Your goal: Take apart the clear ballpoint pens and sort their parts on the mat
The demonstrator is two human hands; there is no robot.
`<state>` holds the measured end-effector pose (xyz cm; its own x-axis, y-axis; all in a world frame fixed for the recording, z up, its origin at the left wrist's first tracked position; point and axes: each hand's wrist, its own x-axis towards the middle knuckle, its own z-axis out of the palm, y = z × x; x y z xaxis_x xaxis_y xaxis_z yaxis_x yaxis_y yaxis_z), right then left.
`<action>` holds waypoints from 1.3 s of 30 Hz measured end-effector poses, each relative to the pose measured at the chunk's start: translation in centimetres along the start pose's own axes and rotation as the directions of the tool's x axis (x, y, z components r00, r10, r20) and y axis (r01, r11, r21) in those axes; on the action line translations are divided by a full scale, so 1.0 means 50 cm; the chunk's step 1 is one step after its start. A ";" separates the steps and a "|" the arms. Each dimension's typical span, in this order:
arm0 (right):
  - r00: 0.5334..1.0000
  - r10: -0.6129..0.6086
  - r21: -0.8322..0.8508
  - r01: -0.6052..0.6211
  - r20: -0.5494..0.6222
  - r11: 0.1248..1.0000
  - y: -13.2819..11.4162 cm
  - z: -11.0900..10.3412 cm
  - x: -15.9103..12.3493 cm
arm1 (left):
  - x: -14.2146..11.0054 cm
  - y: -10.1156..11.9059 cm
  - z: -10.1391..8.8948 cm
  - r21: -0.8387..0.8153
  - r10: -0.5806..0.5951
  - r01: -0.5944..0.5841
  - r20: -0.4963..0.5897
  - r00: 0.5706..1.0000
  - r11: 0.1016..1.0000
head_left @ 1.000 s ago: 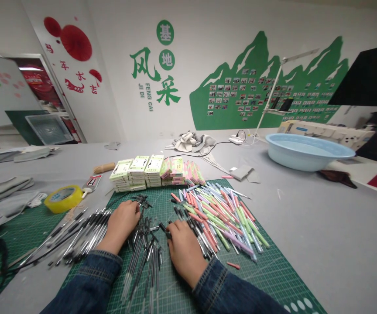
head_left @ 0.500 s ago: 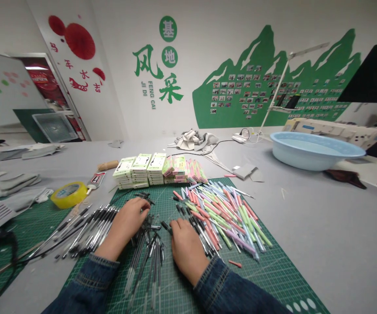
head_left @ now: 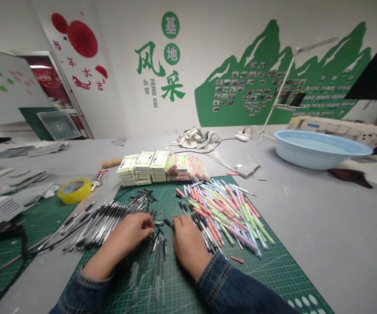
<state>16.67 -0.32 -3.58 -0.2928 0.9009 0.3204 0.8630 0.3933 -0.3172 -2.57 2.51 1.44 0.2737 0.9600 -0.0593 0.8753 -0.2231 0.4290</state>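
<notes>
My left hand [head_left: 135, 229] is closed in a pinch over a loose fan of thin black pen refills [head_left: 157, 261] on the green cutting mat [head_left: 208, 288]; whatever its fingertips hold is hidden. Curled fingers of my right hand [head_left: 190, 244] grip a pen, whose black end [head_left: 168, 223] pokes out toward the left hand. Beyond my left wrist lies a pile of clear, black-tipped pens [head_left: 101, 220]. Small black pen parts [head_left: 142, 198] are scattered just behind the left hand. Right of my right hand spreads a heap of pastel pens [head_left: 227, 209], with black-ended ones along its near left side.
Stacked small boxes [head_left: 145, 165] stand along the mat's far edge. Yellow tape [head_left: 73, 191] and a glue tube [head_left: 99, 178] lie to the left, near a black cable [head_left: 21, 244]. A blue basin [head_left: 319, 150] sits at the right, crumpled cloth [head_left: 195, 138] at the back.
My left hand has come nearer and slightly right, from the small black parts to above the refills. The right hand stays around its pen. The view has shifted slightly.
</notes>
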 end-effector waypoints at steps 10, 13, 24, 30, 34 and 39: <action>1.000 0.021 -0.094 -0.020 0.007 0.995 0.001 -0.002 0.002 | 0.008 0.063 0.053 0.437 0.340 -0.316 0.024 0.940 0.842; 0.999 0.040 -0.078 -0.040 -0.011 0.996 0.004 -0.001 0.002 | 0.013 0.059 0.060 0.450 0.404 -0.384 0.055 0.913 0.806; 0.960 0.268 0.562 -0.177 -0.083 0.808 0.007 -0.021 0.013 | 0.016 0.049 0.047 -0.031 0.448 -0.471 -0.261 0.855 0.881; 0.959 0.275 0.861 -0.200 0.074 0.468 0.009 -0.006 0.026 | 0.017 0.040 0.050 0.013 0.490 -0.508 -0.286 0.823 0.861; 0.960 0.269 0.903 -0.186 0.083 0.387 0.007 -0.003 0.028 | 0.013 0.043 0.045 0.050 0.477 -0.503 -0.411 0.777 0.863; 0.946 0.301 0.942 -0.201 0.116 0.268 -0.003 -0.016 0.031 | 0.010 0.039 0.039 -0.370 -0.145 -0.167 -0.681 0.718 0.914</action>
<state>16.43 0.87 -2.34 -0.0648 0.9925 0.1041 -0.0974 0.0975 -0.9905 0.04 2.24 0.48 -0.2020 0.8367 0.5091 0.6065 -0.3013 0.7358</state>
